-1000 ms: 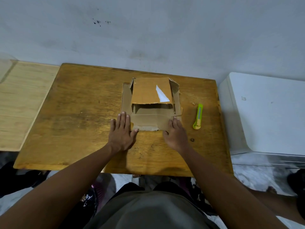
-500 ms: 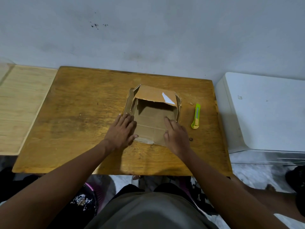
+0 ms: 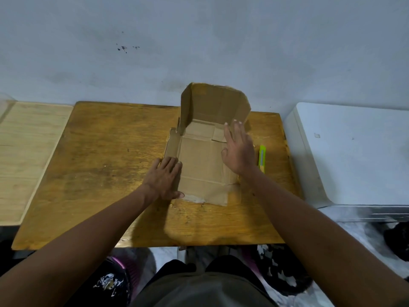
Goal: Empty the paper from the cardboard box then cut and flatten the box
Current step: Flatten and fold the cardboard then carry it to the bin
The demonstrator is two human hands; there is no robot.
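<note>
Your left hand (image 3: 164, 177) lay flat, fingers spread, on the opened cardboard box (image 3: 202, 165) at table (image 3: 106, 156) centre, while your open, empty right hand (image 3: 239, 149) hovered at its three o'clock edge.

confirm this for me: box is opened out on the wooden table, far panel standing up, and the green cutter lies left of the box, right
Not quite. The head view shows the green cutter lying right of the cardboard box, beside the right hand. The rest holds: far panel upright on the wooden table.

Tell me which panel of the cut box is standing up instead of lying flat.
The far panel by the wall stands upright; the middle panel lies flat on the table.
</note>
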